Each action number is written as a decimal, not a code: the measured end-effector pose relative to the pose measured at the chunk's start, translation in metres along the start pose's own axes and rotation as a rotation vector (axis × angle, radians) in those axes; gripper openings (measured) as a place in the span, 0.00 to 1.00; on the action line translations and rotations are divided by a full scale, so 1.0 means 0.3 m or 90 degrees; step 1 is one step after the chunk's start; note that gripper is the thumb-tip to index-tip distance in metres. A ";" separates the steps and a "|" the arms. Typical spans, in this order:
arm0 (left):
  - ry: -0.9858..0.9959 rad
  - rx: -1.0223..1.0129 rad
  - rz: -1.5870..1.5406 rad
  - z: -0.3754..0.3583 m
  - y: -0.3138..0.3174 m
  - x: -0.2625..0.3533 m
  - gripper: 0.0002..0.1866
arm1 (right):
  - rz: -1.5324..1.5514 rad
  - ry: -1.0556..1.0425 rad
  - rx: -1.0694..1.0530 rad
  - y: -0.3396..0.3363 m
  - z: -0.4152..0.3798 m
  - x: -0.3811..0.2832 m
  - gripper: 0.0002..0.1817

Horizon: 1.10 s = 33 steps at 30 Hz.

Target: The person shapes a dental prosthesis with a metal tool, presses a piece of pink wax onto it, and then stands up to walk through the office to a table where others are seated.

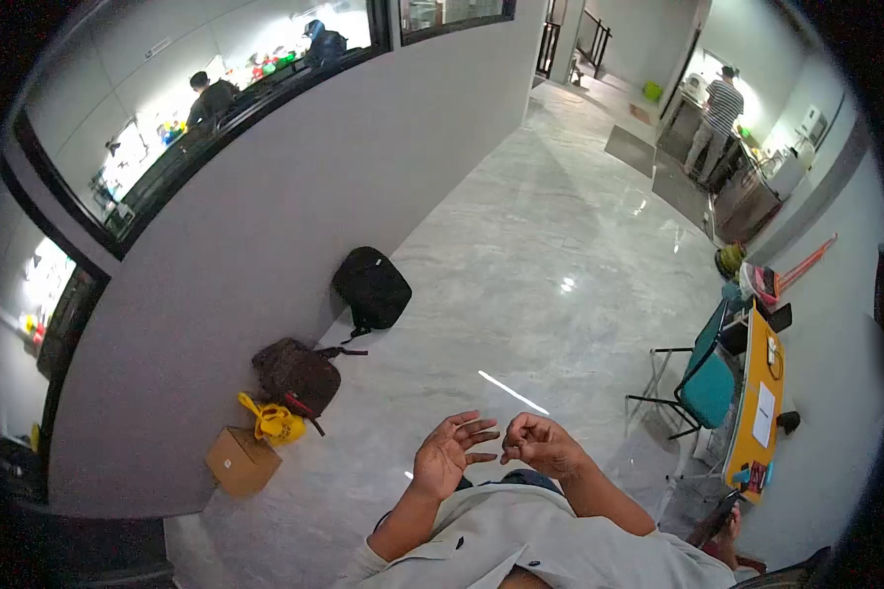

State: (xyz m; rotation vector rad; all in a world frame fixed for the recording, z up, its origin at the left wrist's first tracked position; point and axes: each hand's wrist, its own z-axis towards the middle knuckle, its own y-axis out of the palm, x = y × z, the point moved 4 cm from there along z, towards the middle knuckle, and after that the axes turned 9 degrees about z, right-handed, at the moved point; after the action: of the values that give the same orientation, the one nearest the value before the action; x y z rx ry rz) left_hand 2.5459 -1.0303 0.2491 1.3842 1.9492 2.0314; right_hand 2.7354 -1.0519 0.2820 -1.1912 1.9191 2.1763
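Both my hands are raised in front of the light-coloured shirt (560,535), close together above the tiled floor. My left hand (447,456) is open, palm turned up and fingers spread towards the right. Just beside it, my right hand (542,448) is closed, with thumb and fingertips pinched together. Anything between those fingertips is too small or hidden to make out. A narrow gap seems to lie between the two hands.
Along the left wall are a black backpack (373,288), a brown backpack (297,379), a yellow bag (273,422) and a cardboard box (242,459). A teal chair (707,388) stands at an orange table (742,442) on the right. A person (722,106) stands at the far counter.
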 end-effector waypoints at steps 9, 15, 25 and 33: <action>0.062 0.060 -0.018 -0.074 -0.021 -0.015 0.28 | -0.062 0.038 0.032 -0.008 0.034 0.026 0.13; 0.059 0.070 -0.012 -0.103 -0.046 -0.005 0.30 | 0.016 0.038 -0.014 0.014 0.059 0.047 0.20; -0.012 -0.003 0.000 -0.033 -0.006 -0.016 0.31 | -0.019 -0.011 0.019 0.047 -0.013 0.034 0.25; -0.083 -0.007 0.059 0.005 0.028 -0.024 0.29 | -0.006 -0.059 0.071 0.036 -0.074 0.041 0.24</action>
State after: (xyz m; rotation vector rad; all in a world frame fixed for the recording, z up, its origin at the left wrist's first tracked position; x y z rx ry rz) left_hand 2.5557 -1.0348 0.2515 1.5900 1.8529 1.9303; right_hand 2.7334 -1.0792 0.2855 -1.0612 1.9634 2.0510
